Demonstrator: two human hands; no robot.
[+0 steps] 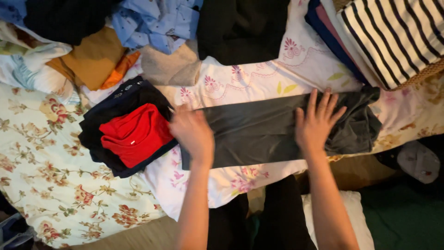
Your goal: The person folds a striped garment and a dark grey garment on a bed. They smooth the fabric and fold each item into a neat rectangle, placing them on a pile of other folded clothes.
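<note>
Both forearms reach to the dark grey garment [259, 132], left hand [192, 132] and right hand [317, 125] flat, fingers spread, smoothing; folding seems next.

Count: two bare hands, left [192, 132] and right [316, 122]. One dark grey folded garment [259, 132], one red folded top [136, 134]. One black-and-white striped cloth [397, 34], one light blue crumpled shirt [157, 21].
</note>
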